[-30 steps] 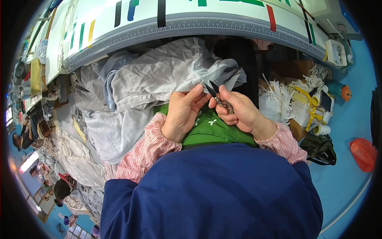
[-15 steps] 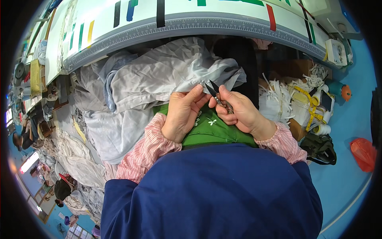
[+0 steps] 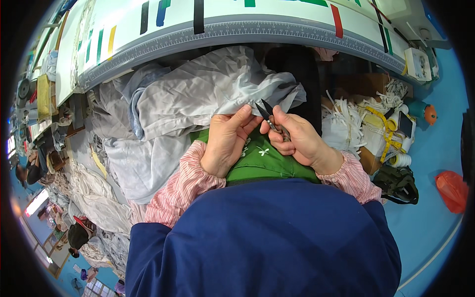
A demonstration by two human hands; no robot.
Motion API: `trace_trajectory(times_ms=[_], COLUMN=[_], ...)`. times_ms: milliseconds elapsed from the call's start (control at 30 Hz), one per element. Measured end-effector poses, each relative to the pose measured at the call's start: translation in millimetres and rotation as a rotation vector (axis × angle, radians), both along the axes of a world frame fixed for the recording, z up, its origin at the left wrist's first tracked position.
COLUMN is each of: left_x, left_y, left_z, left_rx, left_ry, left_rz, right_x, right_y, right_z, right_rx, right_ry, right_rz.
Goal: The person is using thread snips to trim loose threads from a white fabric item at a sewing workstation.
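My left hand (image 3: 228, 141) pinches an edge of a pale grey garment (image 3: 198, 96) that lies bunched across my lap. My right hand (image 3: 299, 140) grips small thread snips (image 3: 267, 115), their dark blades apart and pointing up at the pinched edge. Both hands sit close together, thumbs nearly touching, above a green cloth with small white flowers (image 3: 264, 158). My striped pink cuffs and a dark blue apron fill the lower middle.
A long worktable with a ruler edge and coloured tape marks (image 3: 237, 29) curves across the top. More grey and white garments (image 3: 99, 198) are heaped at left. At right stand a box of white strips (image 3: 346, 121), a yellow measuring tape (image 3: 383, 128), a black bag (image 3: 396, 183) and an orange bag (image 3: 450, 188).
Almost nothing differs. The snips and the fingers have shifted very slightly at the fabric edge; both hands stay in the same place.
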State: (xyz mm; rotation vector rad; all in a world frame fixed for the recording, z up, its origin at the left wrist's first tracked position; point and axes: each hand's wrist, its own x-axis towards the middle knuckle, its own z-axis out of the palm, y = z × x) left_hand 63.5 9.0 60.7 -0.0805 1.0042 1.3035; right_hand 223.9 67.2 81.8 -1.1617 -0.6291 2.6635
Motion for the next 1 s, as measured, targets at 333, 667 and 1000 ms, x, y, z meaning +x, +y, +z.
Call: trace_trajectory(times_ms=[333, 667, 1000], left_x=[1.5, 2.6, 10.9], left_y=[-0.4, -0.2, 5.4], left_z=[-1.4, -2.5, 5.6], left_rx=[0.029, 0.092, 0.146], left_ry=[-0.025, 0.038, 0.054], left_rz=[-0.012, -0.087, -0.022], right_x=[-0.7, -2.7, 0.3], right_y=[-3.9, -0.3, -1.6], right_z=[-4.7, -14.0, -37.8], right_rx=[0.061, -0.071, -0.376], right_ry=[0.034, 0.127, 0.652], right_rz=[-0.012, -0.038, -0.05])
